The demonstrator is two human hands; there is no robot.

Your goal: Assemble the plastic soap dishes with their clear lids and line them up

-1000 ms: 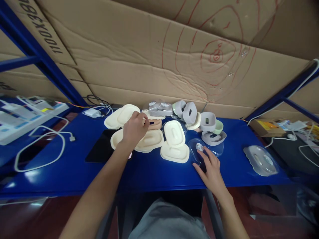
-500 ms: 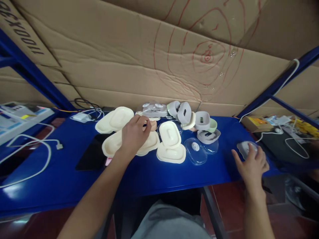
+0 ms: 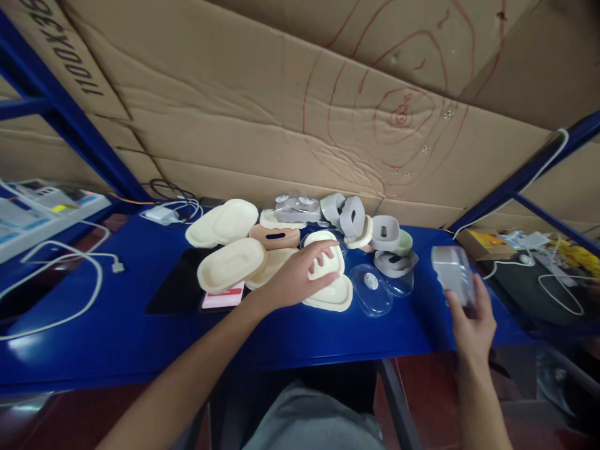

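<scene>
My left hand [image 3: 300, 275] reaches across the blue table [image 3: 140, 331] and its fingers wrap over a cream oval lid [image 3: 328, 265] that rests on a cream oval tray [image 3: 335, 299]. My right hand [image 3: 471, 319] holds a clear plastic cover [image 3: 450, 274] lifted off the table at the right. A clear oval lid [image 3: 370, 287] lies between the two hands. More cream trays [image 3: 229, 262] and a tan box [image 3: 274, 236] sit left of my left hand.
Grey and green ring-shaped parts [image 3: 370, 231] are piled behind the trays. A black phone [image 3: 171, 290] and a pink card [image 3: 222, 299] lie at the left. White cables [image 3: 56, 287], a charger [image 3: 162, 214], and a cardboard wall behind. Clutter at the far right [image 3: 529, 250].
My left hand left the tan box and moved right onto the cream lid. My right hand went from the clear lid to the far right and lifted the clear cover.
</scene>
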